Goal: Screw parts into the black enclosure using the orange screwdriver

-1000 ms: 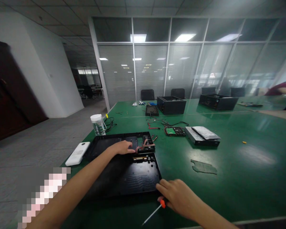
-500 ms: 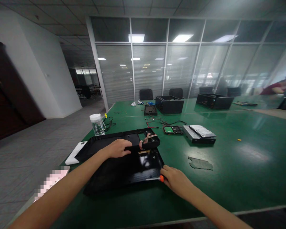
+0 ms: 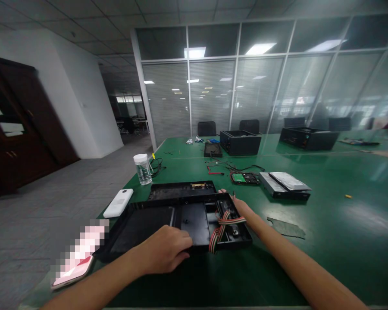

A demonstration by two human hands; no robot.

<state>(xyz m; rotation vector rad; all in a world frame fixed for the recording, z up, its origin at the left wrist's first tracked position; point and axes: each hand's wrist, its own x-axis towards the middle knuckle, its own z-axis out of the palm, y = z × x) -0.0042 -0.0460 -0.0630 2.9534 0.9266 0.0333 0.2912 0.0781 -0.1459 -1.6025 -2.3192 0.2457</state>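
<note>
My left hand (image 3: pixel 170 249) is closed over the near edge of a black metal case half (image 3: pixel 194 219), its fingers gripping the rim. At that half's right end, a striped ribbon cable (image 3: pixel 217 234) is bundled and hangs over the front edge. Behind it lies a second black case half (image 3: pixel 173 190) with a brass-coloured connector (image 3: pixel 198 186). My right hand (image 3: pixel 234 201) is at the right end of this rear piece, fingers curled and partly hidden by the front piece. A thin dark bit shows by its fingers, too small to name.
On the left are a white power bank (image 3: pixel 118 203), a phone (image 3: pixel 74 273) at the table edge and a clear bottle (image 3: pixel 143 170). Farther right lie a green circuit board (image 3: pixel 239 178), a silver drive (image 3: pixel 286 186) and a grey pad (image 3: pixel 286 227). Black computer cases (image 3: pixel 241 144) stand behind.
The half with the ribbon cable has come forward, in front of the other half. My right hand has moved away from me. The orange-handled screwdriver it held is out of sight.
</note>
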